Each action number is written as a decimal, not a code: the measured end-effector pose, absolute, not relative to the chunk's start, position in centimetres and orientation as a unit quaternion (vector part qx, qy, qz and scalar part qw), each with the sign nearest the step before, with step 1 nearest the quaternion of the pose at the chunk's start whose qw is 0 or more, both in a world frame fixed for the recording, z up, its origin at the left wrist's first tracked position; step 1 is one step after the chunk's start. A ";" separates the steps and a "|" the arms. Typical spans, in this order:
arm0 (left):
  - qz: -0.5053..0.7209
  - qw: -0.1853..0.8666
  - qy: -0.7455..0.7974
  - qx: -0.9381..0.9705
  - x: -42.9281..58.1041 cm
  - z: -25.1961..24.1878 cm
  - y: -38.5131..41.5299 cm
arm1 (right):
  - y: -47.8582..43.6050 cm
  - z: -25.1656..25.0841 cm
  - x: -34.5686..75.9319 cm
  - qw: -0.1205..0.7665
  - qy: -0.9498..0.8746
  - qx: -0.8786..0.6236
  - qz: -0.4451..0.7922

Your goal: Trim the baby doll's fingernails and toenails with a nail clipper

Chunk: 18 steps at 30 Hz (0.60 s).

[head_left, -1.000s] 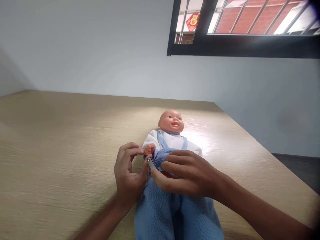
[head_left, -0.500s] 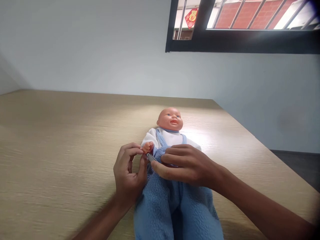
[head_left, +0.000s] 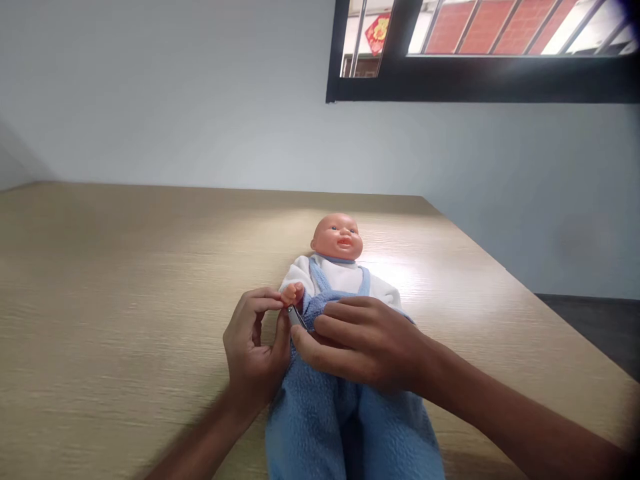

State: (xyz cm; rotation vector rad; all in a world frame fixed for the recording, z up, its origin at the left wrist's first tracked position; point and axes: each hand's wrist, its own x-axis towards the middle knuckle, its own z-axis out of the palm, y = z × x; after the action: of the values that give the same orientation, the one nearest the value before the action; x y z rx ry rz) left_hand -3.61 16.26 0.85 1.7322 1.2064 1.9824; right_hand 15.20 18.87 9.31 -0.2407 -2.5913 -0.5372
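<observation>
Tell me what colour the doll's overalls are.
The overalls are blue, and they show best in the head view.

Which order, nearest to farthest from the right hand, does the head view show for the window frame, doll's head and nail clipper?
1. Nail clipper: held in the right hand, at its left end.
2. Doll's head: just beyond the hand.
3. Window frame: far back, upper right.

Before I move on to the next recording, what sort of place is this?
Probably a plain indoor room, though whether home or workplace I cannot tell: it shows a pale wall, a barred, dark-framed window and a wood-grain table.
</observation>
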 end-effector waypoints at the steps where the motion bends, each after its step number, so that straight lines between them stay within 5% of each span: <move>1: 0.680 0.124 0.413 0.592 -3.6 0.9 16.3 | 18.7 9.3 15.1 0.234 -0.948 -0.093 -0.195; 13: 0.647 0.129 0.430 0.617 -4.3 1.1 16.3 | 18.1 8.5 14.3 0.266 -0.941 -0.128 -0.164; 18: 0.544 0.108 0.440 0.706 -5.8 2.5 16.5 | 17.4 11.8 15.9 0.413 -0.891 -0.173 0.076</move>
State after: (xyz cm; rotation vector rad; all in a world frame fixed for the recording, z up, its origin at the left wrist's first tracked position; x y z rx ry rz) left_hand -5.80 16.52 2.50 2.0761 1.2952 1.6016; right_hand 15.94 17.43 11.76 -0.4354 -2.2400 0.1901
